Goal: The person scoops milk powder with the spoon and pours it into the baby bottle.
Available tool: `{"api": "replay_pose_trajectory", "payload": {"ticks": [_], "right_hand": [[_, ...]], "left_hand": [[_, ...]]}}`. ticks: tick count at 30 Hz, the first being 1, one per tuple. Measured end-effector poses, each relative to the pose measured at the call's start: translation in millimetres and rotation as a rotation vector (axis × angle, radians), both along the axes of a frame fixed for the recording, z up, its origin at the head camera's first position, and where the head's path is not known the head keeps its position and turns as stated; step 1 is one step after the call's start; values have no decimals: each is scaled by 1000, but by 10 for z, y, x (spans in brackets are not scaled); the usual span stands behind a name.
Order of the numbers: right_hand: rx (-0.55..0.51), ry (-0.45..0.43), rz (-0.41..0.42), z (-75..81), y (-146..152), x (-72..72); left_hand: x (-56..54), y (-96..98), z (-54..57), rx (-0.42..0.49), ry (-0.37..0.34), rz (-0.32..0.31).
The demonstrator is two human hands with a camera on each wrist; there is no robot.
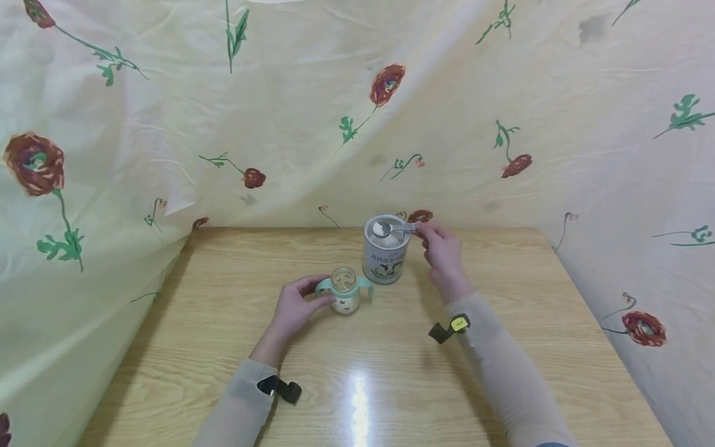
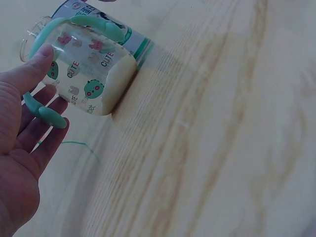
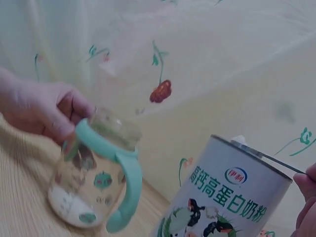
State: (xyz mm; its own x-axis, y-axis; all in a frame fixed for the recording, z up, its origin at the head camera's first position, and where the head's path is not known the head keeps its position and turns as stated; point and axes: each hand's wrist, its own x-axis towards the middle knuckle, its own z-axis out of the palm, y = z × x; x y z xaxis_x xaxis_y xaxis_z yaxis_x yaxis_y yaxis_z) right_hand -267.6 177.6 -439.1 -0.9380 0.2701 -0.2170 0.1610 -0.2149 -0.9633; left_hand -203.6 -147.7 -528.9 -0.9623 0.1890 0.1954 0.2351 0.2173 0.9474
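A clear baby bottle (image 1: pixel 346 303) with mint-green handles stands upright on the table, some white powder or milk in its bottom. My left hand (image 1: pixel 296 304) holds it from the left; the left wrist view shows the thumb (image 2: pixel 40 66) on its side and fingers around one handle. Behind and to the right is an open milk powder can (image 1: pixel 384 262). Between thumb and fingers, my right hand (image 1: pixel 444 256) pinches the handle of a spoon (image 1: pixel 401 227). The spoon's bowl, heaped with white powder (image 1: pixel 378 229), is over the can's mouth.
Both items stand on a wooden table (image 1: pixel 223 347), the can near its back edge. A flower-patterned cloth (image 1: pixel 301 124) hangs behind the table and along both sides. Black wrist straps (image 1: pixel 285 390) sit over the sleeves.
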Motion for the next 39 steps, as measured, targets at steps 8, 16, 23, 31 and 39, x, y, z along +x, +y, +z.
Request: {"api": "replay_pose_trajectory", "payload": {"ticks": [8,16,23,31,39], "right_hand": [[-248,-69,2,35,23,11],[-253,-89,-9,31,29,16],[-248,-88,-11,50,19,34],[-266,-76,-8,78,7,59],[-276,-72,7,64,46,83]], "left_hand": [[-3,3,8,6,2,0],[-9,0,-9,9,-2,-1],[-8,5,-8,0,-4,6],[-2,3,-3,-8,6,7],[-10,-1,-6,-4,-6,3]]}}
